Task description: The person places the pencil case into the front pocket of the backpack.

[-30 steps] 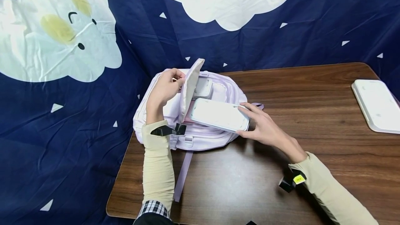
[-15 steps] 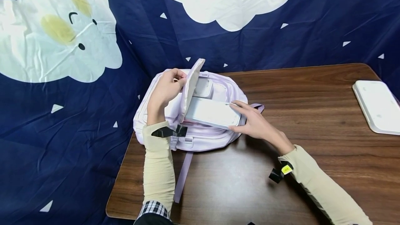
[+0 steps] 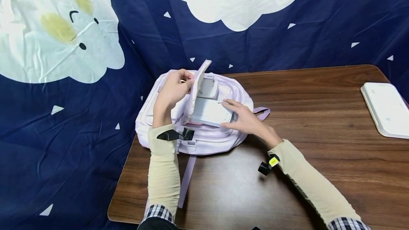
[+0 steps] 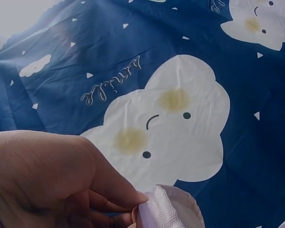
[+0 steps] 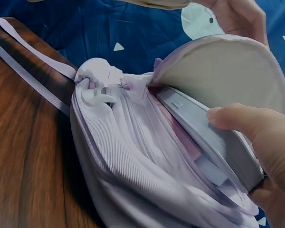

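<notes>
Pinching the flap (image 3: 195, 93) at mid-frame, your left hand (image 3: 173, 87) is narrow; your right hand (image 3: 244, 117), spread wider right of centre, grips the box (image 3: 210, 111).

Backpack (image 5: 123, 156): lilac cloth, matt, finely ribbed over the body; flap (image 5: 228, 71) lined in smooth, matt pale cloth. Buckle (image 5: 102, 96): smooth plastic. Strap (image 3: 187, 178): woven webbing. Rectangular case (image 3: 209, 111): smooth, apparently plastic, soft sheen. Desk (image 3: 319, 116): wood-grained, smooth, semi-gloss. Backdrop (image 3: 255, 47): creased cloth, faint sheen. Sleeve (image 3: 164, 176): matt, ribbed cloth.
</notes>
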A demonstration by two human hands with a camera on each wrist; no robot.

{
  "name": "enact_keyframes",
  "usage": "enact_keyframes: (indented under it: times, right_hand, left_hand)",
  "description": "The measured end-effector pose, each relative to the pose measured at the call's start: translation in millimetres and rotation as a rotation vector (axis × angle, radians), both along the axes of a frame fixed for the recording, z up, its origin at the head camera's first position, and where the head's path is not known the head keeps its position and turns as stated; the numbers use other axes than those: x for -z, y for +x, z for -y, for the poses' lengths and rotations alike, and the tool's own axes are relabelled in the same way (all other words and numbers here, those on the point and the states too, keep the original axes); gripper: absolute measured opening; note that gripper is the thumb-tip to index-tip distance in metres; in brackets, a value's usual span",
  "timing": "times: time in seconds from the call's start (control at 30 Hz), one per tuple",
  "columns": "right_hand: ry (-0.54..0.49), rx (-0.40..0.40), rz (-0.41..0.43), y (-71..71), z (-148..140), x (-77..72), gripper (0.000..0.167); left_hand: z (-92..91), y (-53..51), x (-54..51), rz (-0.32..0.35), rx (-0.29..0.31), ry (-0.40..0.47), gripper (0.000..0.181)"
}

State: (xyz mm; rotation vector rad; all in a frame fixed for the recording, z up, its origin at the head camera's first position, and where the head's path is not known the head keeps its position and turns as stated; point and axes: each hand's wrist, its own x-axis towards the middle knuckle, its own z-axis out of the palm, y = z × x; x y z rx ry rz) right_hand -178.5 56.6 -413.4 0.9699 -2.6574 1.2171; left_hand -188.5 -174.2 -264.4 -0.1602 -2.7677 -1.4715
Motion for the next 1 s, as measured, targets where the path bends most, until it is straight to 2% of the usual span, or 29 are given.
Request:
enact_keyframes:
  times: [0.23,0.4,0.53,0.6,0.67,0.73,0.83,1.0]
  right_hand:
    - [-0.004,-0.032,0.024,-10.3,29,0.4,0.080]
    - [-0.012,-0.040,0.055,-10.8,32,2.6,0.084]
    - [-0.063,0.019,0.087,-5.6,25,0.0,0.078]
    - [-0.129,0.070,0.117,-0.5,20,-2.7,0.070]
    - [-0.237,0.088,0.192,6.0,13,-6.4,0.061]
    - [-0.339,0.070,0.290,13.2,7,-9.4,0.055]
    - [-0.475,-0.023,0.465,23.1,1,-12.1,0.051]
    - [-0.589,-0.171,0.689,34.0,-1,-11.9,0.049]
  left_hand:
    - [-6.1,1.4,4.6,-0.011,0.017,0.026,0.014]
    - [-5.9,1.6,5.1,-0.001,-0.002,0.025,0.015]
    - [-3.1,1.0,4.9,-0.002,-0.023,0.036,0.014]
    - [-1.9,0.9,5.0,-0.009,-0.026,0.039,0.013]
    - [-1.0,0.9,5.0,-0.013,-0.028,0.041,0.013]
    - [-0.3,1.2,4.6,-0.017,-0.031,0.043,0.013]
    - [0.4,1.0,4.5,-0.024,-0.030,0.047,0.014]
    - [0.1,0.0,5.3,-0.028,-0.026,0.065,0.015]
